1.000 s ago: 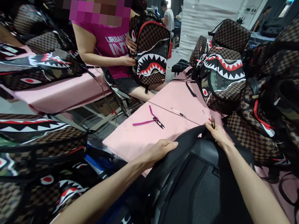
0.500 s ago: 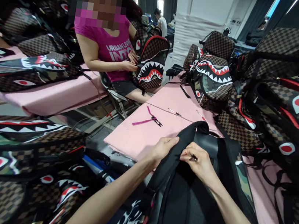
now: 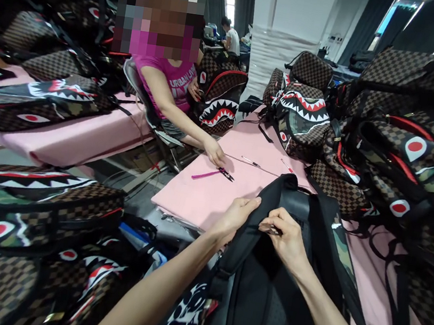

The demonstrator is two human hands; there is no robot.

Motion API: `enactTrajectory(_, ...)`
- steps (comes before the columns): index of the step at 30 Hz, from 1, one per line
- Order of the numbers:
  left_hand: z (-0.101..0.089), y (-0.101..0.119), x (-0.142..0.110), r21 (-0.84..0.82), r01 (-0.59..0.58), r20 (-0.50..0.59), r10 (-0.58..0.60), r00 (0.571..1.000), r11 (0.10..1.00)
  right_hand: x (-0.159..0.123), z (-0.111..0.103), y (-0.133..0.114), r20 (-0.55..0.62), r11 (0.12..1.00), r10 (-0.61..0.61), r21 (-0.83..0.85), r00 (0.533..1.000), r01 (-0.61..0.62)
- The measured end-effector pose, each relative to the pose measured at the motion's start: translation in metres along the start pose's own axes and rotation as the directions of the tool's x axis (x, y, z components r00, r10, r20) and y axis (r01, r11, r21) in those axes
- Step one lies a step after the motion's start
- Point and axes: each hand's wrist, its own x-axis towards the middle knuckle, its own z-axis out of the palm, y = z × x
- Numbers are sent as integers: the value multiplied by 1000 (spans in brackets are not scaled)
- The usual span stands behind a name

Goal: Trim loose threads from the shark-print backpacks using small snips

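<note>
A black backpack (image 3: 262, 298) stands in front of me, its padded back and straps facing me. My left hand (image 3: 238, 216) is closed on one padded shoulder strap (image 3: 250, 231), thumb on top. Against the inner edge of that strap, my right hand (image 3: 285, 234) is pinched around a small dark item, mostly hidden by the fingers. Beyond my hands, thread snips (image 3: 225, 174) with a purple band lie on the pink table (image 3: 185, 201). A co-worker's hand (image 3: 214, 151) reaches down to them.
Several checkered shark-mouth backpacks are piled at the right (image 3: 401, 140). More backpacks (image 3: 34, 201) crowd the lower left. The co-worker sits across the table, with a shark-mouth backpack (image 3: 222, 93) on the lap. A pen (image 3: 251, 161) lies on the table.
The co-worker has leaned in and stretched one arm from the backpack to the thread snips. My hands stay at the strap, with only a slight shift of the right fingers.
</note>
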Motion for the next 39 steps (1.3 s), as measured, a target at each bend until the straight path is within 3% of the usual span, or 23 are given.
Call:
enactTrajectory(3,-2,-1,-1,-21,26,-29,-27,999,999,-10,-8,-15,16,997,18,81,1000,-20)
enactTrajectory(6,-7,-4,1,-79,70,-31,-72,997,994,-26,-22,-30,219,932,64,335,974,-136)
enactTrajectory(8,-10,-6,1,-105,92,-17,-94,995,990,-32,-27,-33,267,888,110,407,958,-215)
enactTrajectory(10,-10,-7,1,-110,89,-12,-91,996,990,-29,-26,-27,96,899,231,360,968,-250)
enactTrajectory(12,-7,-7,-1,-93,72,-6,-73,997,993,-20,-19,-16,-110,929,336,203,935,-310)
enactTrajectory(14,-4,-7,-4,-55,49,0,-49,999,997,-12,-11,-6,-129,923,385,58,914,-381)
enactTrajectory(18,-4,-7,-7,3,-36,15,36,999,999,-12,-4,-13,5,929,356,-112,934,-353)
enactTrajectory(20,-6,-9,-6,-11,-40,10,40,999,999,-22,-4,-33,65,960,255,-139,965,-245)
enactTrajectory(22,-10,-12,-3,-46,-4,1,4,1000,999,-34,-4,-57,240,994,107,-42,965,-100)
enactTrajectory(25,-14,-16,1,-101,32,-8,-33,999,994,-51,-1,-82,503,993,-91,111,860,41)
enactTrajectory(27,-17,-19,4,-124,42,-10,-44,999,991,-60,1,-85,602,997,-70,66,795,38)
enactTrajectory(31,-22,-23,9,-157,85,6,-85,996,984,-76,-5,-67,700,997,43,18,713,-77)
enactTrajectory(33,-24,-24,9,-172,95,14,-94,995,980,-81,-13,-55,673,990,106,-4,732,-139)
enactTrajectory(34,-24,-24,9,-176,93,18,-92,996,980,-81,-19,-50,615,984,164,-45,771,-173)
enactTrajectory(37,-23,-23,5,-172,79,29,-75,997,982,-74,-32,-38,228,925,322,-284,919,-254)
enactTrajectory(39,-21,-22,3,-162,74,41,-68,997,984,-64,-35,-31,-44,861,284,-428,958,-275)
